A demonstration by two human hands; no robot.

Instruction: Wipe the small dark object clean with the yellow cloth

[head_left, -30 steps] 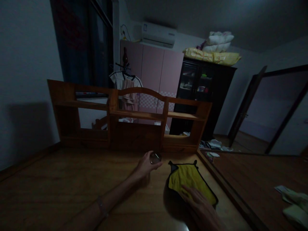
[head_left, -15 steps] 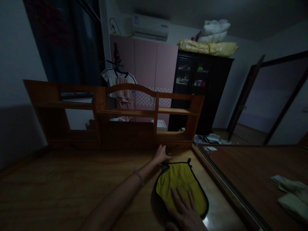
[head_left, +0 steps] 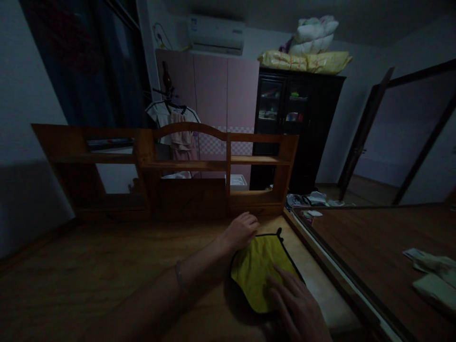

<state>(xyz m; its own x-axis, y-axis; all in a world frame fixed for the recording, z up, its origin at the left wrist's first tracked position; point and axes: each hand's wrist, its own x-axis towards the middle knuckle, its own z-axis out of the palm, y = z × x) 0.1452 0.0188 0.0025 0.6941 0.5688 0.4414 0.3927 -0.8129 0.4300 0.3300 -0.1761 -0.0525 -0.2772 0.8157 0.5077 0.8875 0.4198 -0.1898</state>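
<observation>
A yellow cloth with black edging and a small loop at its far corner lies on the wooden surface. My left hand is at the cloth's far left corner, back of the hand up. Its fingers are bent and close together, and whatever lies under them is hidden. Over the near right part of the cloth is my right hand, fingers stretched out and apart. Whether it presses on the cloth is hard to tell in the dim light.
A wooden shelf unit stands along the far edge of the surface. To the right runs a raised rail, with a brown surface beyond it bearing pale cloth items. A pink wardrobe and dark cabinet stand farther back.
My left hand has turned palm down and come over the cloth's corner; the small round glassy object beside it is out of sight. My right hand has shifted right and nearer.
</observation>
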